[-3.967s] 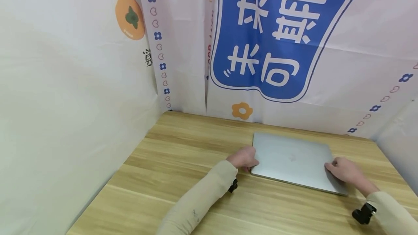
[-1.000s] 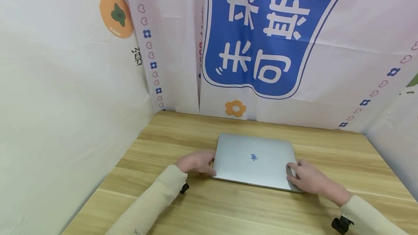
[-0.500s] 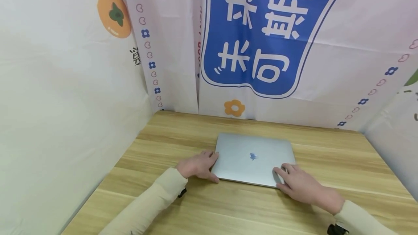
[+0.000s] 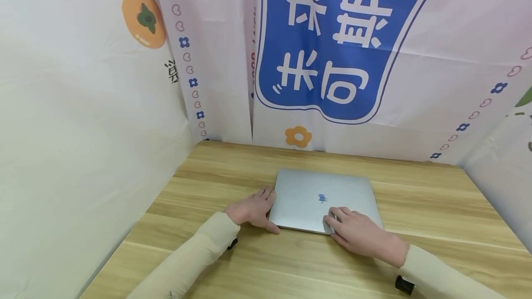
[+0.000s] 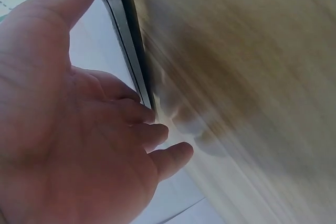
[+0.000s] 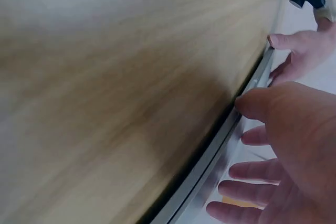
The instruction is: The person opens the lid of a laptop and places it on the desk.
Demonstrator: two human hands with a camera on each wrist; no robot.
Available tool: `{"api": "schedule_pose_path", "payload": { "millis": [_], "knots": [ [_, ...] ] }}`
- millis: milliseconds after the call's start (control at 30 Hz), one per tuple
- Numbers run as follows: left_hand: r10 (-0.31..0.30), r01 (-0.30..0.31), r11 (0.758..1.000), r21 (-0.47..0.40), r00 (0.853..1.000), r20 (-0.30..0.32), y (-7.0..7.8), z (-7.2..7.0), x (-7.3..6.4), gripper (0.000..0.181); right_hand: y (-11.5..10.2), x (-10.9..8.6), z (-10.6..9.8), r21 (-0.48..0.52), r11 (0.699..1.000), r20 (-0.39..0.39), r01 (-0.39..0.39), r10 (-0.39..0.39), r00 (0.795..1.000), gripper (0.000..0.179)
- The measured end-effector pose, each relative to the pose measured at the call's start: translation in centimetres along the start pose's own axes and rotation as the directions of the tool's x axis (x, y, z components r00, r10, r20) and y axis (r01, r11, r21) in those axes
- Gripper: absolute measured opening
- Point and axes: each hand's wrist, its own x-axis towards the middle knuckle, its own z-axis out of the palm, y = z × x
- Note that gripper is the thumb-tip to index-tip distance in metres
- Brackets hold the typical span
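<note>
A closed silver laptop (image 4: 303, 197) lies flat on the wooden table, lid up, with a small logo at its middle. My left hand (image 4: 253, 209) rests at its left edge, fingers extended along that side and thumb by the front left corner. In the left wrist view the left hand (image 5: 79, 114) has loosely extended fingers beside the laptop's dark edge (image 5: 126, 40). My right hand (image 4: 359, 232) is over the front part of the lid, right of the middle. In the right wrist view the right hand (image 6: 294, 145) holds its fingers spread above the lid, with the thumb at the front edge.
The wood-grain table (image 4: 232, 170) extends around the laptop. Behind it hangs a printed cloth (image 4: 328, 59) with a blue sign pattern. A white cloth wall (image 4: 83, 128) borders the left side. A black wrist camera (image 4: 405, 285) sits under the right sleeve.
Since the oldest frame the laptop has shifted left on the table. My right hand has left its right edge and slid left along the front. My left fingers have straightened at the left edge.
</note>
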Motion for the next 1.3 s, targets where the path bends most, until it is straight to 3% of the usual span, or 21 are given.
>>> {"api": "schedule_pose_path", "payload": {
  "millis": [400, 600, 767, 1033, 1300],
  "knots": [
    [-0.056, 0.053, 0.998, 0.044, 0.997, 0.050, 0.2, 0.1, 0.2, 0.122, 0.2, 0.7, 0.9, -0.144, 0.983, -0.094, 0.116, -0.130, 0.987, 0.035],
    [-0.041, 0.039, 0.998, 0.045, 0.998, 0.053, 0.0, 0.1, 0.1, 0.122, 0.2, 1.0, 1.1, -0.294, 0.931, -0.177, 0.215, -0.274, 0.945, 0.021],
    [-0.033, 0.030, 0.998, 0.050, 0.999, 0.044, -0.3, 0.4, 0.2, 0.123, 0.0, 1.5, 0.7, -0.352, 0.897, -0.178, 0.268, -0.345, 0.921, 0.020],
    [-0.016, 0.014, 0.998, 0.062, 0.999, 0.038, -0.5, 0.5, 0.3, 0.123, -0.8, 1.6, -0.1, -0.353, 0.896, -0.073, 0.269, -0.313, 0.947, 0.024],
    [-0.016, 0.015, 0.999, 0.044, 0.999, 0.042, -0.5, 0.3, 0.2, 0.122, -1.3, 1.9, -0.2, -0.413, 0.863, -0.081, 0.291, -0.353, 0.932, 0.021]
  ]
}}
